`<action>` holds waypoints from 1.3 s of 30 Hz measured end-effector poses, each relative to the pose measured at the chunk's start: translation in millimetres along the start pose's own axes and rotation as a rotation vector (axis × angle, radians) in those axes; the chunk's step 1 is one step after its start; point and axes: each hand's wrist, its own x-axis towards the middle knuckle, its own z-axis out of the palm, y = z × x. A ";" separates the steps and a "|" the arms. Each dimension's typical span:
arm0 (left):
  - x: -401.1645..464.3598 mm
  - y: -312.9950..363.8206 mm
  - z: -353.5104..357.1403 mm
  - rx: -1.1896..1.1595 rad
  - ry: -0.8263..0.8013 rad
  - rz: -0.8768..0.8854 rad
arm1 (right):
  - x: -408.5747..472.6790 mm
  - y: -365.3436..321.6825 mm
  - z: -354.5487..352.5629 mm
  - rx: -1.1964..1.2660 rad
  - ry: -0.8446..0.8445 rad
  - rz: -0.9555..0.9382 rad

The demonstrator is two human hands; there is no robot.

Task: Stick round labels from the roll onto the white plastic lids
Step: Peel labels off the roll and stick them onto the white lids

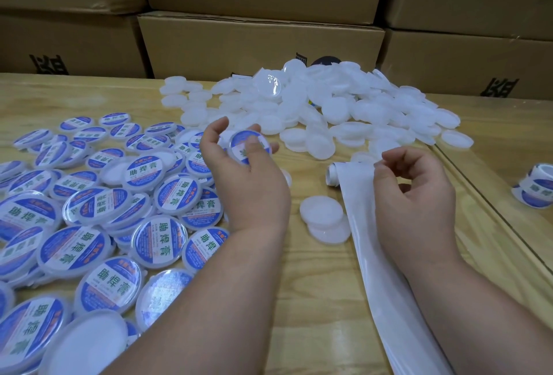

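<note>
My left hand (245,177) holds a white lid with a blue round label (248,147) on it, thumb pressing on the label, above the table's middle. My right hand (416,195) hovers over the white backing strip (362,210) of the label roll (333,175), fingers curled near the strip's edge; whether it pinches the strip is unclear. Two bare white lids (321,213) lie stacked between my hands. A large heap of bare white lids (329,105) fills the far middle. Several labelled lids (89,210) are spread on the left.
A second roll of blue labels (535,189) lies at the right edge, past a seam in the wooden table (314,300). Cardboard boxes (260,39) are stacked along the back. The emptied backing strip trails toward the near edge.
</note>
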 end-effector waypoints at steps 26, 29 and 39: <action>3.5 -7.3 -1.7 -0.074 -0.143 -0.066 | -0.7 -1.5 1.0 0.007 -0.018 0.013; 3.6 -5.2 0.2 -0.077 -0.163 -0.117 | -0.7 -1.5 0.7 0.003 -0.020 0.024; 0.1 1.9 -1.4 -0.044 -0.074 -0.162 | -2.1 -3.5 0.7 0.013 -0.020 0.073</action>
